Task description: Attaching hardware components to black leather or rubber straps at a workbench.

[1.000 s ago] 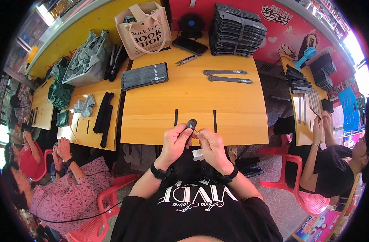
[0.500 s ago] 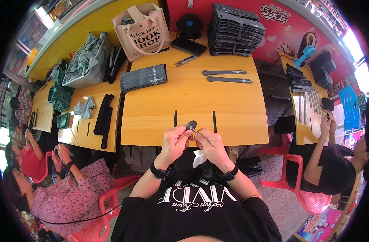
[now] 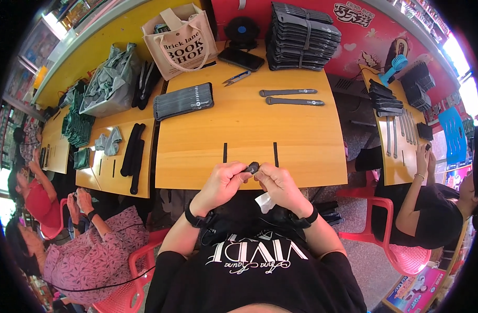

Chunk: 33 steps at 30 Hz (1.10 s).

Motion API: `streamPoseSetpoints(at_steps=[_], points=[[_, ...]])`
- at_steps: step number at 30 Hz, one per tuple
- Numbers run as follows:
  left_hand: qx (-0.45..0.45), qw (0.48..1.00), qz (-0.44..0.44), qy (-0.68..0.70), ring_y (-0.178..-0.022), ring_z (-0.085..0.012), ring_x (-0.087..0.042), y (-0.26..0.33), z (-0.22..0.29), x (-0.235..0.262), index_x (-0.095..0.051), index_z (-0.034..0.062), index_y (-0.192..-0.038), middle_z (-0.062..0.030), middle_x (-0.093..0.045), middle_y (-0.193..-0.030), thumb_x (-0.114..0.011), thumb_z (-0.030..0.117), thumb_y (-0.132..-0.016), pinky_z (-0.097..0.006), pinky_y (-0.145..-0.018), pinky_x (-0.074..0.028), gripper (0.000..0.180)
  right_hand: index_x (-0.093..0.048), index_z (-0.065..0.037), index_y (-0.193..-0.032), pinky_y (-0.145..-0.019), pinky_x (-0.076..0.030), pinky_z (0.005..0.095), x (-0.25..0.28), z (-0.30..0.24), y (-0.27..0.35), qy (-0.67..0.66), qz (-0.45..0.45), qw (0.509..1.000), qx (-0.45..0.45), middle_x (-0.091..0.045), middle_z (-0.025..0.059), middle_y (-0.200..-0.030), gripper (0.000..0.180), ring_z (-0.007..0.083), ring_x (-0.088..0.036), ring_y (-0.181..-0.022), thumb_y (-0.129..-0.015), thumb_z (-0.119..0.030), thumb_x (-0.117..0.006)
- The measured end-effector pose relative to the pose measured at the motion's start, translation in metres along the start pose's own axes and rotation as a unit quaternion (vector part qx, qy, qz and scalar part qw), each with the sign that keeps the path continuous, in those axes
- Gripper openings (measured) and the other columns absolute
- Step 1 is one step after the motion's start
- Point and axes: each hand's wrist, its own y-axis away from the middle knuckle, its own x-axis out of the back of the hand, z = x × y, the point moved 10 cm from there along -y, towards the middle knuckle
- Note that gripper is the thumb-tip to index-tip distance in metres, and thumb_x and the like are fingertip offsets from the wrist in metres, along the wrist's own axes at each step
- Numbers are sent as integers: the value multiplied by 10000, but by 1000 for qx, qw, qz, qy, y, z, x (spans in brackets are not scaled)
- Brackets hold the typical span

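Over the near edge of the wooden table [image 3: 207, 135], my left hand [image 3: 224, 181] and my right hand [image 3: 278, 183] meet, fingers closed. Between them they pinch a small dark piece of fabric [image 3: 253, 167] with a rounded end; the rest of it is hidden by my fingers. A white scrap [image 3: 264, 203] hangs below my right hand, and I cannot make out how it is held. Two dark grey straps [image 3: 291, 96] with rounded ends lie farther off. Two black marks [image 3: 275, 154] on the tabletop are just beyond my hands.
A flat stack of grey strips [image 3: 183, 101], thread snips [image 3: 236, 78], a phone [image 3: 241, 59], a tote bag [image 3: 181, 44] and a tall tied bundle [image 3: 303, 39] occupy the table's far part. People sit working at side tables, left and right; a red chair [image 3: 377, 229] stands at right.
The rounded dark end has tipped over from upright to lie between my fingertips. My hands have shifted slightly, and the white scrap has moved a little right.
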Motion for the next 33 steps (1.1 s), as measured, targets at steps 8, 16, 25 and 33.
streamPoseSetpoints(at_steps=[8, 16, 25, 33], points=[[-82, 972, -11, -220, -667, -370, -562, 6, 26, -4, -617, -13, -901, -174, -575, -745, -600, 27, -829, -399, -563, -434, 83, -546, -14, -860, -509, -439, 438, 0, -25, 2, 274, -14, 953, 128, -585, 172, -669, 170, 377, -585, -596, -720, -43, -638], [-67, 968, -14, -242, -693, -390, -565, 4, 26, -3, -608, -16, -917, -191, -582, -775, -595, 18, -826, -410, -574, -440, 98, -541, -20, -835, -499, -438, 430, 0, -36, 1, 320, -11, 935, 155, -582, 162, -684, 210, 374, -580, -590, -694, -81, -685], [181, 945, -145, 230, -792, -155, -630, 6, -24, -11, -630, -3, -1069, -74, -668, -942, -567, 95, -925, -262, -673, -496, 185, -547, -69, -745, -455, -410, 400, 9, -49, 1, 255, 35, 945, 202, -575, 109, -641, 170, 327, -566, -533, -863, -160, -628], [168, 880, -108, 432, -792, -133, -621, 3, -45, -31, -634, -12, -1100, -84, -675, -952, -592, 84, -916, -254, -716, -497, 211, -518, -61, -694, -422, -399, 382, 13, -55, 3, 257, 126, 929, 234, -564, 109, -625, 193, 318, -560, -514, -838, -103, -639]])
